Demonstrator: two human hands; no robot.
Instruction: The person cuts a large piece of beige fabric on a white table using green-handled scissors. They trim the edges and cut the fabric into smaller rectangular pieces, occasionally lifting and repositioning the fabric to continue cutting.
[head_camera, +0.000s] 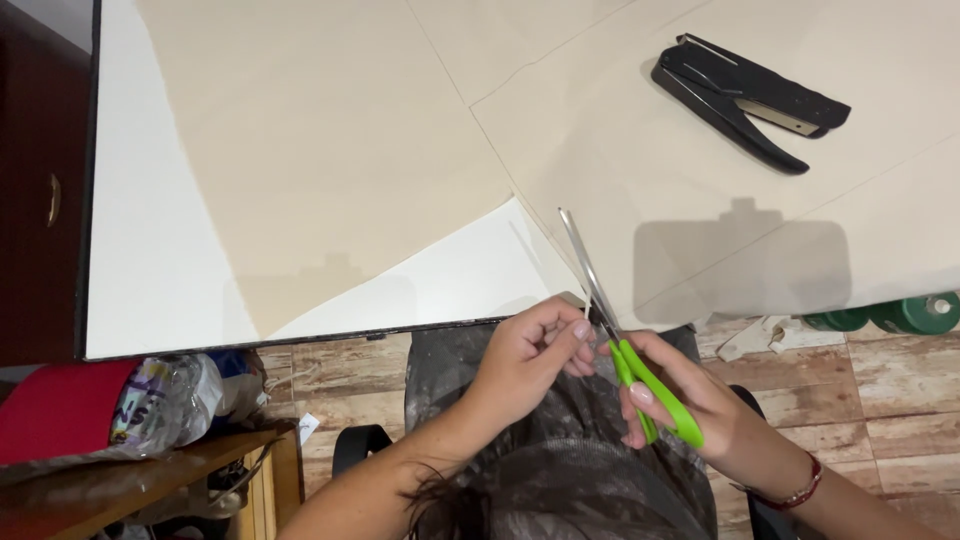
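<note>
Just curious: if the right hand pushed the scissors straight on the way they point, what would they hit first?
Probably the beige sheet: the right hand aims the scissors up-left, along its edge. Depth is hard to judge.

Your two bare forearms rise from the bottom of the view and meet near the middle. Your left hand (530, 350) is turned knuckles up, its fingers curled and the fingertips (581, 329) pinched together, pointing right. Your right hand (690, 400) sits just beside it, almost touching, with fingers wrapped closed in a grip and the thumb on top. A red bracelet circles your right wrist.
</note>
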